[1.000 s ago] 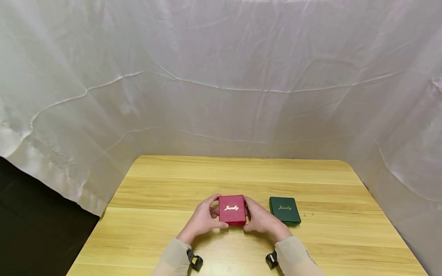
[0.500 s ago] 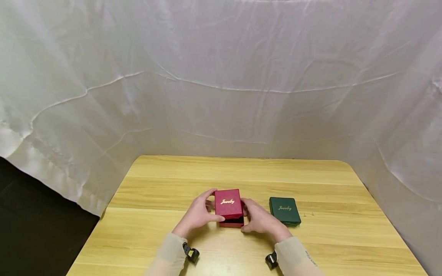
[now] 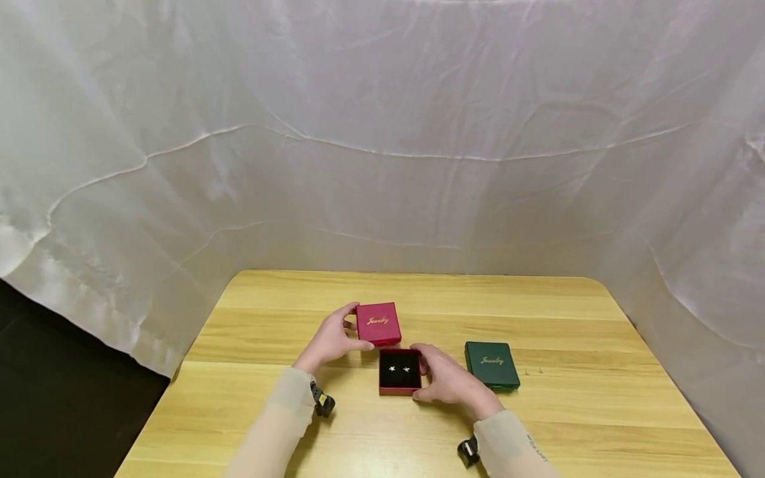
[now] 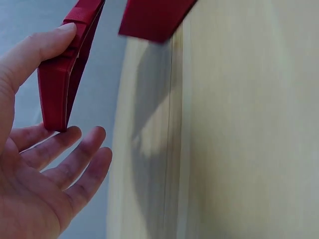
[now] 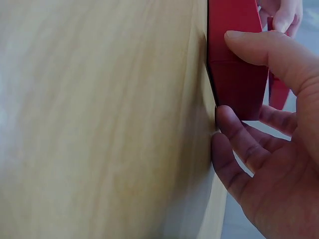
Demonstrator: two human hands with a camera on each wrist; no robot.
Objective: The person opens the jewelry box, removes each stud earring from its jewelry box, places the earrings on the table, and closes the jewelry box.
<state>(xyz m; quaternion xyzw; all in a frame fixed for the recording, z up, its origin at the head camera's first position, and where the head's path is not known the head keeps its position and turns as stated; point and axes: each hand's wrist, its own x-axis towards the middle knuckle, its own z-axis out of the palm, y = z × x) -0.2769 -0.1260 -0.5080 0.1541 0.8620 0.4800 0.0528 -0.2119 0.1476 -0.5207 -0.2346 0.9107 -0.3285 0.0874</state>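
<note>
Holding the red lid [image 3: 378,323]: we see the left hand [image 3: 331,340] pinch it across its depth, thumb on the near side, fingertips at the far edge, the spread no wider than the lid (the left wrist view cuts off its upper part, and the thumb covers some of a ribbed band).
Lid's place: off the base, beyond it and a little leftward; we make out a gap to the table [image 3: 388,441].
Red base [image 3: 400,391]: on the table, in front of us, its right side partly behind the right hand [image 3: 448,378].
Right-hand grip: thumb on the near wall, fingers bent round the far right corner; some fingertips are hidden from us.
Black insert [image 3: 399,380]: inside the base, bearing two star-shaped pieces [image 3: 392,368], too small for us to tell in detail.
Green box [image 3: 492,365]: lid on, just beyond the right forearm, its near corner close to the wrist.
Tiny specks [image 3: 540,370]: right of the green box; we cannot tell what they are.
</note>
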